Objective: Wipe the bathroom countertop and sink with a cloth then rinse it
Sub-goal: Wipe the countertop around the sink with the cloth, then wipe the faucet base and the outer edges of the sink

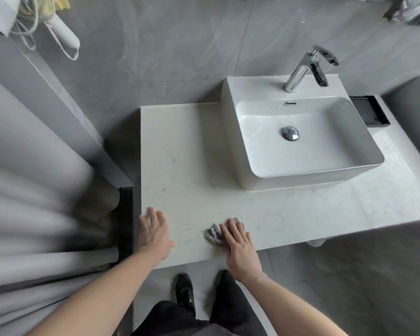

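A white marble countertop [187, 161] carries a white rectangular vessel sink [230, 132] at the right, with a chrome drain plug [290, 133] and a chrome faucet [301, 70] behind the bowl. A crumpled grey cloth [212, 233] lies near the countertop's front edge. My right hand [240, 248] presses flat on the cloth, covering its right part. My left hand [154, 232] rests flat on the countertop's front left corner, fingers spread, holding nothing.
A dark tray [370, 112] sits to the right of the sink. A grey curtain [34, 190] hangs at the left. White objects with cords [58, 27] hang on the grey tiled wall. My black shoes [184, 292] stand below the counter edge.
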`<state>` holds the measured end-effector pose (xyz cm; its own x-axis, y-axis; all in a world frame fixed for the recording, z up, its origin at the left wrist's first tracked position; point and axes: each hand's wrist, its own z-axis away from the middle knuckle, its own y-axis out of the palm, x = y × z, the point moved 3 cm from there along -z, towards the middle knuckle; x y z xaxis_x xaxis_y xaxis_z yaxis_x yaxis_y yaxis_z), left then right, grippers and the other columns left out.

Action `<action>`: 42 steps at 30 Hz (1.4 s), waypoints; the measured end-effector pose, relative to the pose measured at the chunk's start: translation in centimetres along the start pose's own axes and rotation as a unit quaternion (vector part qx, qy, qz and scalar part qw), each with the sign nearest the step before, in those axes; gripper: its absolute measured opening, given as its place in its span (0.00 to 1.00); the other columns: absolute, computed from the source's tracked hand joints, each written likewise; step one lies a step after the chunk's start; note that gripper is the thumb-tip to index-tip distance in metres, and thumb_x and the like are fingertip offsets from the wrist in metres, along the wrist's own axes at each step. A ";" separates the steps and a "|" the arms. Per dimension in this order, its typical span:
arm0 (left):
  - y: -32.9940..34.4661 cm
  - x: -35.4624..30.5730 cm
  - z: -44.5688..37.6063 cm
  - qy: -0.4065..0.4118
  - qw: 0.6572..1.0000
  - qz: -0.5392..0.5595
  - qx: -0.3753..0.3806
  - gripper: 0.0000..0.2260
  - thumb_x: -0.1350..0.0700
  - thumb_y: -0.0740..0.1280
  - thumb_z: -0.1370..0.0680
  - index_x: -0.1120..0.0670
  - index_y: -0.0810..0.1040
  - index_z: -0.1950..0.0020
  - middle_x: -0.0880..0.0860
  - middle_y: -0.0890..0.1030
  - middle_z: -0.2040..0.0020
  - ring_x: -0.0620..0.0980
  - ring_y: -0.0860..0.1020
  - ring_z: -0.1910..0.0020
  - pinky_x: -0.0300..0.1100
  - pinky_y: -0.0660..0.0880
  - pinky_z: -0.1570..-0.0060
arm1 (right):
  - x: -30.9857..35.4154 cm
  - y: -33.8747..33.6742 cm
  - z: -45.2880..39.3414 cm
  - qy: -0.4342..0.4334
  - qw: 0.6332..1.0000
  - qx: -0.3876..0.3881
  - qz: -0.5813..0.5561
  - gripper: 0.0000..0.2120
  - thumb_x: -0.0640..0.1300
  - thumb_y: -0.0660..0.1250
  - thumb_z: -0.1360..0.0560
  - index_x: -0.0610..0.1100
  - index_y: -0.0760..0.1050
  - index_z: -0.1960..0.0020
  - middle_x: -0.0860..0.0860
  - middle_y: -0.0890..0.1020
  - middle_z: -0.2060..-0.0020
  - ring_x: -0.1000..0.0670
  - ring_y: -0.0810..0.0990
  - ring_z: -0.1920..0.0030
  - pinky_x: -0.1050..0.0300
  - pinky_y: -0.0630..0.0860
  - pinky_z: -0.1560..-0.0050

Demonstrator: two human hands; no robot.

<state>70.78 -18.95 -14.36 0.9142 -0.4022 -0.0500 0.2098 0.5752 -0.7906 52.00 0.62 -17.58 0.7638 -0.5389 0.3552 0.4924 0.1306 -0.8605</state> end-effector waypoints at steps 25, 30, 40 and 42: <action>-5.3 -9.5 0.5 -0.126 0.987 0.097 0.038 0.30 0.41 0.68 0.34 0.49 0.75 0.33 0.52 0.77 0.32 0.53 0.77 0.36 0.44 0.75 0.40 | -29.3 -13.7 -0.7 0.085 0.995 0.031 0.048 0.32 0.50 0.53 0.15 0.57 0.40 0.16 0.51 0.41 0.16 0.45 0.40 0.16 0.44 0.48 0.18; -9.4 -20.7 -0.5 -0.063 0.958 0.274 -0.048 0.31 0.48 0.72 0.24 0.52 0.68 0.23 0.54 0.72 0.26 0.55 0.73 0.29 0.46 0.69 0.32 | -33.2 -17.1 -2.4 0.099 0.994 0.029 0.027 0.35 0.39 0.56 0.19 0.55 0.48 0.16 0.51 0.48 0.16 0.43 0.45 0.16 0.48 0.57 0.20; -15.5 -30.9 -6.3 -0.062 0.929 0.361 -0.062 0.26 0.59 0.62 0.22 0.56 0.62 0.25 0.55 0.72 0.30 0.57 0.72 0.34 0.47 0.69 0.42 | -34.8 -22.0 -1.2 0.216 0.966 -0.079 -0.115 0.26 0.31 0.56 0.22 0.47 0.73 0.27 0.49 0.79 0.31 0.44 0.78 0.33 0.51 0.75 0.38; -15.7 -31.1 -7.1 -0.073 0.928 0.359 -0.065 0.27 0.59 0.61 0.21 0.57 0.59 0.23 0.57 0.71 0.28 0.59 0.71 0.32 0.48 0.69 0.40 | -35.5 -23.1 -0.8 0.275 0.939 -0.092 -0.187 0.24 0.31 0.57 0.23 0.47 0.77 0.32 0.47 0.84 0.41 0.41 0.82 0.41 0.54 0.74 0.47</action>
<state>36.61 -20.49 -4.70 0.8411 0.1590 -0.5171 -0.5077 0.5621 -0.6529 13.19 16.06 -10.65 0.1966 -0.8732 0.4460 0.5633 -0.2718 -0.7803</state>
